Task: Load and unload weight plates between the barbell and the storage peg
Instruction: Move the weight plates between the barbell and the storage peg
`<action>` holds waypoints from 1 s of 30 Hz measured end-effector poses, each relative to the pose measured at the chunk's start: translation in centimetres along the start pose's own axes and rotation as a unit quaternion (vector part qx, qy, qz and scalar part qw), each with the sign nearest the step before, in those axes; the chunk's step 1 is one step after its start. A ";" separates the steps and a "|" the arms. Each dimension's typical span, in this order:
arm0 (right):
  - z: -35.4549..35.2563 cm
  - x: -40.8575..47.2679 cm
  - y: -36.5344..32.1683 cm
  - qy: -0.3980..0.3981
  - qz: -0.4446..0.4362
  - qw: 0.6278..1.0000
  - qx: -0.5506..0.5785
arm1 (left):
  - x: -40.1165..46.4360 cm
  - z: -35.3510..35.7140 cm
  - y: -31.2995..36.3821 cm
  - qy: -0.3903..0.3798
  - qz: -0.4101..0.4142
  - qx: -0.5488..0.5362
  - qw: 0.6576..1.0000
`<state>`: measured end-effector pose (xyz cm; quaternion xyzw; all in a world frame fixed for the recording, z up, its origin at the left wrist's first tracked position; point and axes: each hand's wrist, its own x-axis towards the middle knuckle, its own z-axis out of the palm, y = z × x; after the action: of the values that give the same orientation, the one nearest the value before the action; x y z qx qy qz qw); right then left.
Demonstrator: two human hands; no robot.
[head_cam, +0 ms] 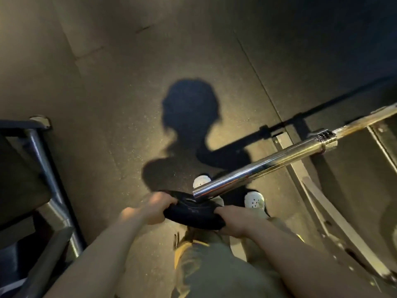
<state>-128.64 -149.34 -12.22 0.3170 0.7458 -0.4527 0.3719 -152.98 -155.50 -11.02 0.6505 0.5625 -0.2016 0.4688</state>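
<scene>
We looked down on a dark speckled rubber floor [120, 130], lit warmly at the middle, where our own shadow [189, 130] fell across it. At the far left stood a metal rack [49, 186] of dark and bright tubes; at the right lay a pale steel frame [335, 216] running away along the edge of the floor.

The barbell [264, 166] ran diagonally, its long axis from the upper right down toward the lower middle. Its polished sleeve pointed its open end at us, the collar sat farther up near the right, and the thinner shaft carried on beyond that to the right edge. The sleeve was bare along all its visible length.

Just below and in front of the sleeve's end we held a black weight plate [193, 214], tilted nearly flat so that we saw it edge-on with its upper face toward the bar. The sleeve tip overlapped the plate's far rim; whether the two touched we could not tell. The plate sat between our hands: the left hand [156, 208] gripped its left rim with curled fingers, and the right hand [232, 220] gripped its right rim the same way.

Beneath the plate showed our olive trousers [210, 267] and two white perforated shoes [254, 201].
</scene>
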 end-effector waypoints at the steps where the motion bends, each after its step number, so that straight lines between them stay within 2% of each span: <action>1: 0.4 0.2 -0.3 -0.004 0.010 1.000 0.019 | 0.7 -0.9 -0.3 -0.009 0.016 0.017 1.000; 6: 2.2 -0.3 -1.3 -0.003 0.042 0.998 0.046 | 3.1 -4.1 0.5 -0.054 0.061 0.125 0.989; 11: 1.9 -0.4 -1.5 -0.002 0.043 0.995 0.094 | 4.0 -6.0 1.0 -0.108 0.102 0.160 0.976; 16: 1.9 -0.3 -2.1 0.010 0.035 0.986 0.162 | 4.9 -8.1 0.9 -0.113 0.123 0.204 0.965; 20: 2.2 -0.4 -2.0 0.029 0.038 0.975 0.219 | 6.6 -9.7 2.9 -0.126 0.163 0.268 0.941; 30: 2.5 -1.0 -2.3 0.051 0.032 0.967 0.249 | 7.4 -10.4 4.1 -0.143 0.139 0.303 0.932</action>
<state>-129.25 -152.68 -11.14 0.4460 0.6169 -0.5953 0.2572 -149.81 -142.54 -10.29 0.7976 0.3058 -0.3865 0.3478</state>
